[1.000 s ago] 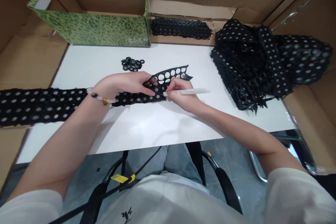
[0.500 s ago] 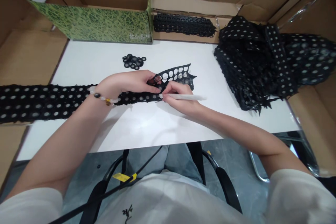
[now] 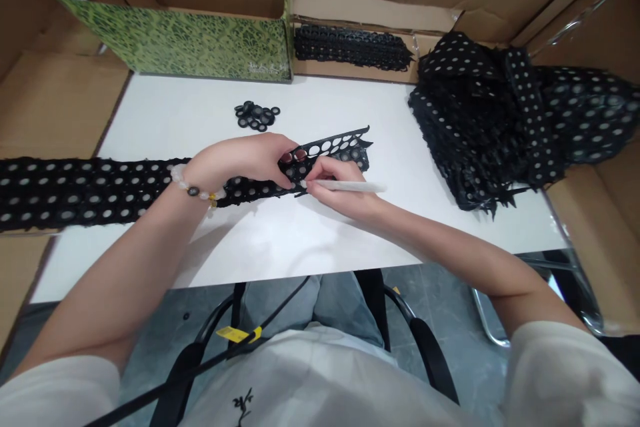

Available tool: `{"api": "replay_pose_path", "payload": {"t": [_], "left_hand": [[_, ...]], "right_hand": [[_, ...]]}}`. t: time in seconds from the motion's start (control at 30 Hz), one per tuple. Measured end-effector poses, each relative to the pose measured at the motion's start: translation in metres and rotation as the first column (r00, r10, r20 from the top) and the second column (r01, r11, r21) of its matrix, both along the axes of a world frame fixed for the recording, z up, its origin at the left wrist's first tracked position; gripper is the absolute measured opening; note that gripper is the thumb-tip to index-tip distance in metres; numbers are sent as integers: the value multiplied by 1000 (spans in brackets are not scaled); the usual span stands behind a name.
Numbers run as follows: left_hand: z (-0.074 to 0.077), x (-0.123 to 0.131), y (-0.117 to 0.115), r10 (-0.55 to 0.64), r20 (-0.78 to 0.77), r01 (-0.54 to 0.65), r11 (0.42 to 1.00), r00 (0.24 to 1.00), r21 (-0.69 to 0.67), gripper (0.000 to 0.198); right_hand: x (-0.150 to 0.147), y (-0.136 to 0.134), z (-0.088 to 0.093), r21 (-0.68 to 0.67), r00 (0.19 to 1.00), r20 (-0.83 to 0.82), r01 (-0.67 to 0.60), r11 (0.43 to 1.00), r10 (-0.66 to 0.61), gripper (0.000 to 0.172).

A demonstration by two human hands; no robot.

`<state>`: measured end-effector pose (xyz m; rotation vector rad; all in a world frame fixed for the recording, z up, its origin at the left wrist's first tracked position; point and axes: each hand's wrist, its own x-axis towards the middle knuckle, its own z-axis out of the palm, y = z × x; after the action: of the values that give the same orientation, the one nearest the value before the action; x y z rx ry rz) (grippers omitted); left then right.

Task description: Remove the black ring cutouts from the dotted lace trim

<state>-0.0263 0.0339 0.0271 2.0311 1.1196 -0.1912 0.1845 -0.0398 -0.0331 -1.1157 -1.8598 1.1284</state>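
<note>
- The left hand (image 3: 245, 163) is lying palm down, its fingers curling over the black holed trim (image 3: 75, 193) and gripping it.
- The right hand (image 3: 337, 188) is pinching a white pen (image 3: 353, 185) between thumb and fingers, with the wrist bent and the pen's tip at the trim, just beside the left fingertips.
- The trim is lying on the tabletop (image 3: 250, 247) under the left hand and running leftward, past a beaded bracelet (image 3: 193, 191) on the left wrist.
- Small black rings (image 3: 256, 115) are lying ahead of the left hand.
- A heap of the same trim (image 3: 475, 120) is sitting right of the right hand.
- A green box (image 3: 170, 47) is standing beyond the left hand.
</note>
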Motion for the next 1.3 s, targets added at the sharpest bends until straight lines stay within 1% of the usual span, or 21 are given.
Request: {"api": "replay_pose_path", "payload": {"t": [0.17,0.3,0.4,0.6,0.73,0.93,1.07,1.17,1.3], "left_hand": [[-8,-5,-2,-1,-12,2,997,1000,76,29],[-6,-6,-14,37,-40,-29,984,999,175,31],[-6,-8,-21,47,-4,-45,976,999,211,34],[-15,-12,-25,-4,105,-17,980,994,198,32],[-17,-10,-28,35,91,-54,974,995,222,28],[-14,-7,-28,61,52,-71,976,997,204,43],[-12,-7,-26,52,42,-59,982,998,180,38],[-10,-9,-27,54,14,-55,984,998,170,40],[-11,-8,-27,61,-32,-56,988,998,141,48]], "right_hand": [[-2,-1,2,-16,1000,-4,18,1000,-18,4],[-2,-1,4,-18,999,-13,33,999,-33,6],[-2,-1,4,-18,999,6,35,999,-35,6],[-3,-2,1,8,996,90,-2,1000,1,10],[-4,-6,-2,48,995,97,-15,999,10,10],[-7,-7,-5,100,994,105,-22,995,12,7],[-8,-3,-6,111,997,82,-7,994,-2,6],[-4,0,-4,76,1000,20,-7,997,5,7],[5,3,-1,-35,991,-91,98,995,-101,6]]}}
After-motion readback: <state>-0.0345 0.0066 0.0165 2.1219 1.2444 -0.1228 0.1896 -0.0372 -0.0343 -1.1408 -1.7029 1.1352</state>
